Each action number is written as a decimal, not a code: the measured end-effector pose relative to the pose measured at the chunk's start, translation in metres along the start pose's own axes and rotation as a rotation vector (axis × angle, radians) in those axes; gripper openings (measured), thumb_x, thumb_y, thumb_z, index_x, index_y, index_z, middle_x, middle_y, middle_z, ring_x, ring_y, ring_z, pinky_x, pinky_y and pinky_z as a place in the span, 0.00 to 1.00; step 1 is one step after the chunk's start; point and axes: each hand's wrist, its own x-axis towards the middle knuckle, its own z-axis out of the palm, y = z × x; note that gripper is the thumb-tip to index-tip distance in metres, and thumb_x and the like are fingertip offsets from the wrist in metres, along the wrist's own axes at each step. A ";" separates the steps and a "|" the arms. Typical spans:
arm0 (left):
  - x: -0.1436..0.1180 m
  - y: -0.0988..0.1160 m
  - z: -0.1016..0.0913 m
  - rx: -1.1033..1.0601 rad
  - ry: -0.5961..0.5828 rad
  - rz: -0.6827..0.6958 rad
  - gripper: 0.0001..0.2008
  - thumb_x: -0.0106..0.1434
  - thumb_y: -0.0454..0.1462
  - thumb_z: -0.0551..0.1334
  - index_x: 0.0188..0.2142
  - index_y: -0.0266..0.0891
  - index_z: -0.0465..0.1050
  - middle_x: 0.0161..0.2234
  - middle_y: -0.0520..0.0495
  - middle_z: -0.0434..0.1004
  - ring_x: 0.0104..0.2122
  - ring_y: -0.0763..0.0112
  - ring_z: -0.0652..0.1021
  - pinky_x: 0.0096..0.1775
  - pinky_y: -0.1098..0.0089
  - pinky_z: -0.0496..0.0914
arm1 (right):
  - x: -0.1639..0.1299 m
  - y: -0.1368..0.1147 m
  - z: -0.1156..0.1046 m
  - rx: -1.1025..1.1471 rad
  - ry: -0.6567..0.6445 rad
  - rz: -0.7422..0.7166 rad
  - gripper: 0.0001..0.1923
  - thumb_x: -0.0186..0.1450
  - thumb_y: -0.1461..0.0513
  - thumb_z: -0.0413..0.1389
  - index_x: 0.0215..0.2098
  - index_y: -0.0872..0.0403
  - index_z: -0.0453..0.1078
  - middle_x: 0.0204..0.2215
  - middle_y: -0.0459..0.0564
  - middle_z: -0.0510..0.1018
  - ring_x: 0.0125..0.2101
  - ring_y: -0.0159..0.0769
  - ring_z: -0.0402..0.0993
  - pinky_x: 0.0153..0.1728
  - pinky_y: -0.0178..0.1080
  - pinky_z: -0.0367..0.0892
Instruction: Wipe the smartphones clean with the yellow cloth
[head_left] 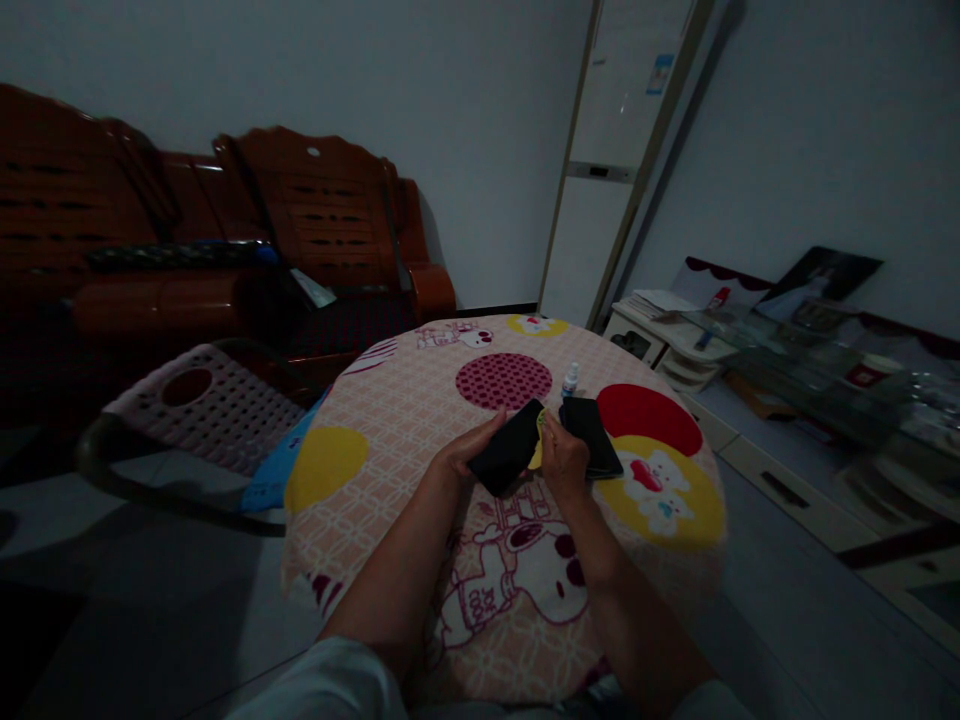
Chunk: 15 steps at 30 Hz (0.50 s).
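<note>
Tilted above the table, a black phone (508, 448) is gripped along its left side by my left hand (466, 452). My right hand (564, 455) pinches a small yellow cloth (537, 452) against the phone's right edge; part of the cloth is hidden by the fingers. Just beyond my right hand lies a flat black case or second device (592, 436), partly covered by that hand. A small white bottle with a blue label (571, 379) stands upright behind it.
The round table wears a patterned pink cloth (405, 440). A woven chair (206, 405) with a blue bag (277, 470) stands at left, before wooden armchairs (322, 220). A glass-topped cabinet (795, 370) runs along the right wall; a tall white unit (600, 190) fills the corner.
</note>
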 end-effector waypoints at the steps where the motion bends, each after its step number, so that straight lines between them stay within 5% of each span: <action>1: 0.001 -0.001 -0.001 -0.004 0.028 -0.005 0.26 0.66 0.52 0.50 0.43 0.32 0.72 0.32 0.38 0.79 0.28 0.64 0.79 0.33 0.65 0.74 | -0.001 -0.001 0.002 0.006 -0.027 -0.025 0.20 0.68 0.61 0.44 0.52 0.58 0.71 0.44 0.59 0.79 0.40 0.41 0.79 0.42 0.36 0.71; 6: 0.005 -0.002 -0.003 0.029 0.120 -0.003 0.24 0.63 0.53 0.54 0.37 0.33 0.74 0.26 0.43 0.78 0.24 0.68 0.78 0.32 0.69 0.72 | -0.007 -0.008 0.008 0.075 -0.159 -0.166 0.19 0.68 0.61 0.46 0.53 0.57 0.70 0.42 0.56 0.80 0.39 0.39 0.79 0.42 0.35 0.71; 10: 0.004 -0.003 -0.001 0.125 0.155 0.072 0.23 0.61 0.52 0.58 0.38 0.34 0.74 0.28 0.43 0.78 0.26 0.67 0.78 0.33 0.69 0.72 | -0.006 -0.007 0.006 0.049 -0.125 -0.164 0.19 0.68 0.62 0.46 0.53 0.56 0.70 0.43 0.55 0.80 0.41 0.38 0.78 0.44 0.35 0.71; 15: 0.002 -0.006 0.002 0.205 0.020 -0.024 0.28 0.60 0.56 0.55 0.41 0.32 0.74 0.31 0.38 0.79 0.27 0.63 0.78 0.34 0.64 0.72 | 0.000 -0.001 0.000 -0.002 -0.028 -0.068 0.19 0.69 0.63 0.44 0.51 0.58 0.71 0.45 0.58 0.79 0.42 0.40 0.78 0.45 0.36 0.70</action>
